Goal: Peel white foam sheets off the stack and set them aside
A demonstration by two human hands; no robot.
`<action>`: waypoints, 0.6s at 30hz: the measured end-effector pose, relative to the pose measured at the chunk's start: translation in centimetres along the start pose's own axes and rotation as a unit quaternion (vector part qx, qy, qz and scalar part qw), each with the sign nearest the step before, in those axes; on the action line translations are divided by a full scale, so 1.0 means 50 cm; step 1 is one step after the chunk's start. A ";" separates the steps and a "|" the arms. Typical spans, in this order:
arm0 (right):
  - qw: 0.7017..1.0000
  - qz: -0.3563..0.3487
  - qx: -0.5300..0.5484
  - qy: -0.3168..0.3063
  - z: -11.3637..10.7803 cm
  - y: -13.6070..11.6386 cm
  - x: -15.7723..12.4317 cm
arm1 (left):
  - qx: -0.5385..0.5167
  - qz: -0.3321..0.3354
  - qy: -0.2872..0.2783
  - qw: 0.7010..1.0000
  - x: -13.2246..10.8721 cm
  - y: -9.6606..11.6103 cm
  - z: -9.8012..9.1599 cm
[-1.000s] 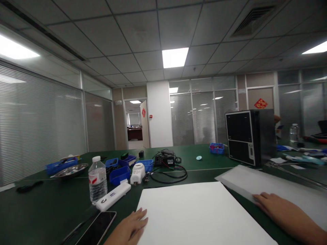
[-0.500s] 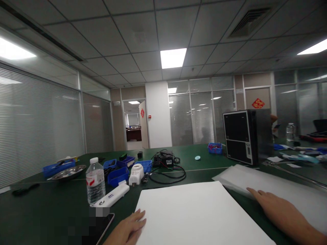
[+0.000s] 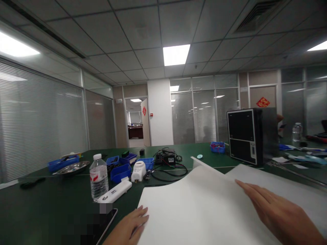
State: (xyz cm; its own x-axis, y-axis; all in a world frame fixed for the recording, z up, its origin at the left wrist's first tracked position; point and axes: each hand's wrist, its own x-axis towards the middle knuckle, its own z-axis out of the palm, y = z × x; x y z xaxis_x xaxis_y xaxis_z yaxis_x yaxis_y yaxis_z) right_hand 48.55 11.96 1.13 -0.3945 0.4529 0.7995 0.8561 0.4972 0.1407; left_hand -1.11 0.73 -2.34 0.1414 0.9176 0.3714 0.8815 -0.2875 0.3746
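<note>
A green table (image 3: 51, 200) is loaded with white sheets (image 3: 194, 207), a water bottle (image 3: 98, 177), blue bins (image 3: 120, 172), cables (image 3: 168, 170) and a black box (image 3: 249, 136).

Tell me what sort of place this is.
Probably an office meeting room used as a workbench: glass partitions with blinds, a long green table, and blue parts bins beside a computer case.

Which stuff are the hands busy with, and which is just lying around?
In use: left hand, right hand, white sheets.

Lying about: water bottle, phone, blue bins, cables, black computer case, metal dish.
</note>
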 end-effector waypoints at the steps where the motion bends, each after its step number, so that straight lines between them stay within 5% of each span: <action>1: 1.000 -0.006 -0.019 0.014 -0.005 0.005 0.002 | 0.006 -0.001 -0.005 1.000 0.000 0.003 -0.002; 11: 0.996 0.044 -0.062 0.052 0.003 0.102 -0.008 | 0.013 -0.013 -0.030 0.999 0.000 0.018 -0.013; 15: 0.995 -0.060 0.015 0.078 0.003 0.051 -0.020 | 0.023 -0.021 -0.039 0.999 0.002 0.017 -0.010; 18: 0.985 -0.150 0.079 0.014 -0.002 -0.028 -0.019 | 0.030 -0.023 -0.039 0.999 0.002 0.017 -0.008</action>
State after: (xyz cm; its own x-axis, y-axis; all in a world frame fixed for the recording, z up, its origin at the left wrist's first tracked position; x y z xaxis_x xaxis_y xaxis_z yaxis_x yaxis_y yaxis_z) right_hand 47.77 10.76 0.21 -0.6104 0.2494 0.7518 0.6391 0.7158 0.2814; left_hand -0.52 0.48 -1.66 0.1333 0.9486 0.2869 0.9131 -0.2301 0.3366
